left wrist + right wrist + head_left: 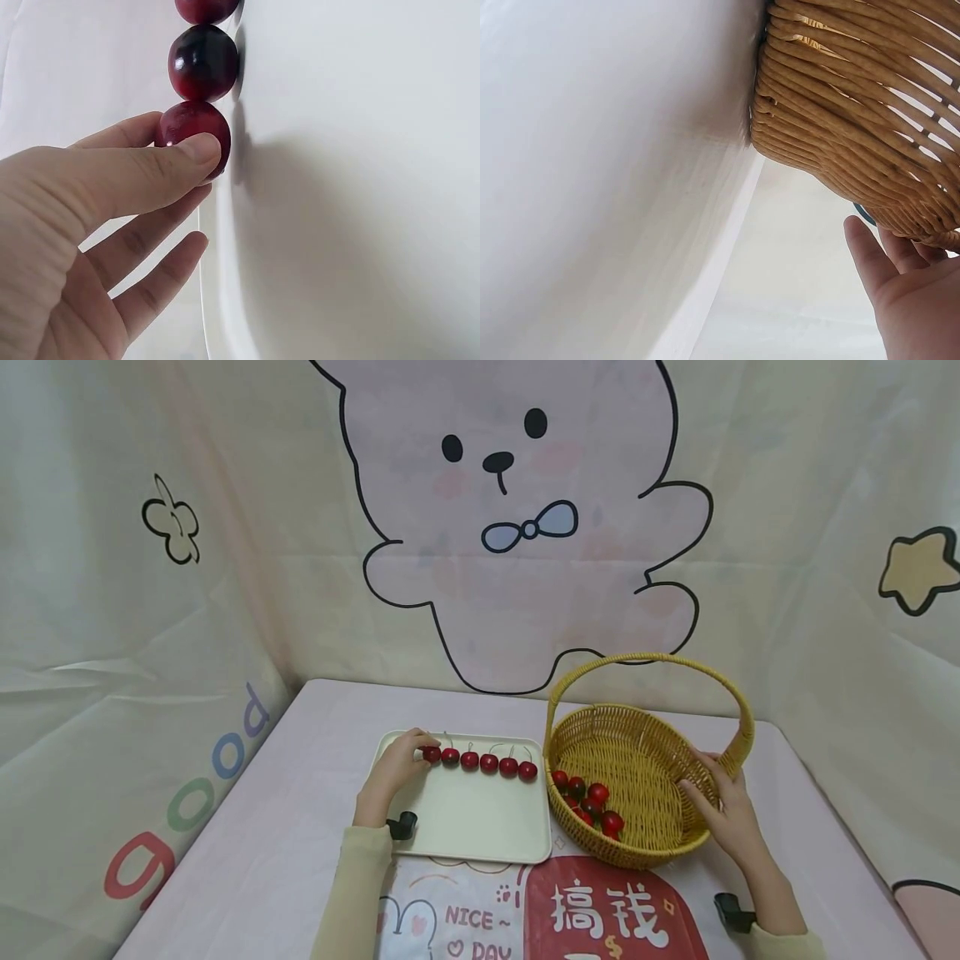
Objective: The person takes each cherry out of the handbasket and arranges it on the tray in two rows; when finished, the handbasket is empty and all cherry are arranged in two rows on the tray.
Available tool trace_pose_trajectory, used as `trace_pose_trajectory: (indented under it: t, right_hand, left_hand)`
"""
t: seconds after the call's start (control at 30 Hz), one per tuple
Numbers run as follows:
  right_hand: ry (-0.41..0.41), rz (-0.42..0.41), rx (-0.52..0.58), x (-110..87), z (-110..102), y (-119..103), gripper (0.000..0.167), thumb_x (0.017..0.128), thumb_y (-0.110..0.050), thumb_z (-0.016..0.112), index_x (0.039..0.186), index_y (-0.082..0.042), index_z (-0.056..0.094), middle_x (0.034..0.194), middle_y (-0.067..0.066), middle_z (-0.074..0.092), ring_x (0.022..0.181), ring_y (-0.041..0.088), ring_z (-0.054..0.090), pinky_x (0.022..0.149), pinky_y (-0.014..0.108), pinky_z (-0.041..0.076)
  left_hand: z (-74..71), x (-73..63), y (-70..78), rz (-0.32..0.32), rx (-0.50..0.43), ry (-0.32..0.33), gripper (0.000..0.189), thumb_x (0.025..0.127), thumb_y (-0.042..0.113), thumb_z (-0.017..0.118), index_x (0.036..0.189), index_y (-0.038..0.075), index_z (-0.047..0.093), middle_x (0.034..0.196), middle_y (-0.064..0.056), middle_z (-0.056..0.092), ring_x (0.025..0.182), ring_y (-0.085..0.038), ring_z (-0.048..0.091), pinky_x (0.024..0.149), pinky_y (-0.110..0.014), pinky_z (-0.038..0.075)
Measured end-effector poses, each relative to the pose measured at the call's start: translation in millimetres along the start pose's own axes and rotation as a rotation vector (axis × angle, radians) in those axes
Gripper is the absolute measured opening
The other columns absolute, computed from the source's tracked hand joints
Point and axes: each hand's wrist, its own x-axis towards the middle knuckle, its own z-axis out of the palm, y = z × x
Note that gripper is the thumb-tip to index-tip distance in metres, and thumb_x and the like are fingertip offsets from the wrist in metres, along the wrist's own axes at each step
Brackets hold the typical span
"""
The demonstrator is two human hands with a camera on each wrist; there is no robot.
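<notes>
My left hand (394, 770) is at the far left corner of a cream rectangular tray (480, 818). Thumb and fingers pinch a dark red cherry (187, 120), the leftmost in a row. Several more cherries (489, 764) with thin stems continue that row along the tray's far side; the closest one (202, 64) touches the pinched cherry. My right hand (729, 817) grips the right rim of a yellow-brown wicker basket (645, 760), its thumb on the inner side. Inside the basket, several cherries (592, 807) lie bunched at the left.
A tall arched handle (652, 657) rises over the basket, which stands right beside the tray. In front lies a printed mat (480, 918) with red and white areas. Fabric walls with cartoon drawings (517, 568) enclose the back and sides of the pale table (247, 843).
</notes>
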Motion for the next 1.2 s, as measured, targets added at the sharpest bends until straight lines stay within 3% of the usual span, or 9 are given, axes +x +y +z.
trace_pose_trajectory:
  t: [0.63,1.2]
  right_hand:
    - [0.004,-0.017,0.007,-0.3,0.5,1.9,0.056,0.091,-0.021,0.058,0.142,-0.016,0.037,0.133,0.024,0.031,0.120,0.051,0.030,0.083,0.073,0.029]
    - [0.000,-0.019,0.011,-0.4,1.0,2.6,0.056,0.091,-0.022,0.058,0.143,-0.016,0.037,0.133,0.024,0.030,0.120,0.052,0.030,0.083,0.074,0.028]
  left_hand:
    - [1.6,0.3,-4.6,-0.022,-0.009,-0.027,0.035,0.072,-0.008,0.071,0.106,0.002,0.067,0.102,-0.011,0.062,0.100,-0.030,0.059,0.091,-0.043,0.046]
    - [-4.7,1.4,5.0,-0.051,-0.005,-0.040,0.032,0.078,0.000,0.070,0.109,0.006,0.067,0.109,-0.009,0.062,0.106,-0.028,0.057,0.094,-0.041,0.044]
